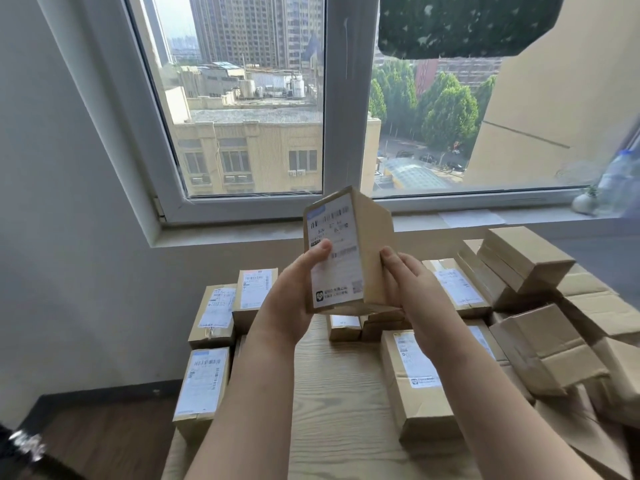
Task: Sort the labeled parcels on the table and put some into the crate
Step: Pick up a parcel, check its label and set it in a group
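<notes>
I hold one brown cardboard parcel (360,244) upright in the air above the table, its white shipping label facing me. My left hand (294,292) grips its left side, thumb on the label. My right hand (412,282) supports the parcel's right side with fingers against the cardboard. Labeled parcels lie on the light wooden table (339,393): three at the left (207,386), one at the right (415,375), and smaller ones behind my hands (344,327). No crate is visible.
A heap of plain cardboard boxes (540,341) fills the table's right side up to the window sill (485,220). A large window is straight ahead, a grey wall at the left, dark wooden floor (104,427) below left. A bottle (620,181) stands on the sill at far right.
</notes>
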The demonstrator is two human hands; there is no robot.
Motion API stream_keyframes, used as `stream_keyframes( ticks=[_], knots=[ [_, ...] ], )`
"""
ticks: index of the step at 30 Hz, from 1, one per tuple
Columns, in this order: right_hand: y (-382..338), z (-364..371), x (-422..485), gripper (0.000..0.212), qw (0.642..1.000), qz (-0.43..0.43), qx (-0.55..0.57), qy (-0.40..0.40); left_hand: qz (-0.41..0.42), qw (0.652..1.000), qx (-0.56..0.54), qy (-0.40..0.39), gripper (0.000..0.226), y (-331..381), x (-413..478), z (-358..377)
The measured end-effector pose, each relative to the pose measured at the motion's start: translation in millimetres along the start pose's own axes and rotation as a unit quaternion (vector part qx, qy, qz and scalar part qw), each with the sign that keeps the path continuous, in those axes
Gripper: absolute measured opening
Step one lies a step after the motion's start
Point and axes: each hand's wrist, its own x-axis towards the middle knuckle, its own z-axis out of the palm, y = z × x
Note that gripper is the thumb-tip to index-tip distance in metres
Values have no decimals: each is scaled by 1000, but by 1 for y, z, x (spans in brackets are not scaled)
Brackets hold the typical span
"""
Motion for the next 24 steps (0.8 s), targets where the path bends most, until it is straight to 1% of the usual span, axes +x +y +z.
stream_keyframes(
  ticks=[2, 4, 7, 10, 11, 14, 15, 17, 19, 24],
  knots=[
    [1, -3, -2, 29, 999, -19, -18, 31, 12, 998, 36, 51, 39, -3, 5, -4],
    [2, -3, -4, 31, 998, -36, -41, 44, 18, 996, 51, 77, 43, -5, 7, -3],
    [3, 0, -8, 36, 995, -50, -74, 50, 27, 994, 93, 49, 51, -7, 4, 7],
    [3, 1, -9, 39, 994, -54, -71, 60, 39, 991, 118, 47, 72, -8, 4, 12],
    [2, 0, -9, 41, 995, -44, -57, 62, 40, 992, 112, 41, 71, -9, 5, 12],
    [-2, -2, -7, 55, 999, 2, 4, 32, 47, 996, 79, 17, 49, -11, 5, 14],
    [-3, -2, -7, 61, 1000, 14, 18, 16, 47, 996, 70, 12, 45, -11, 4, 16],
    [-5, -2, -7, 66, 999, 17, 28, 3, 45, 997, 60, 10, 46, -12, 5, 16],
    [-3, -2, -6, 60, 999, 4, 39, 17, 41, 998, 55, 4, 48, -12, 5, 17],
    [-1, -1, -7, 50, 998, -13, 58, 33, 43, 996, 72, 7, 41, -10, 6, 16]
  ],
)
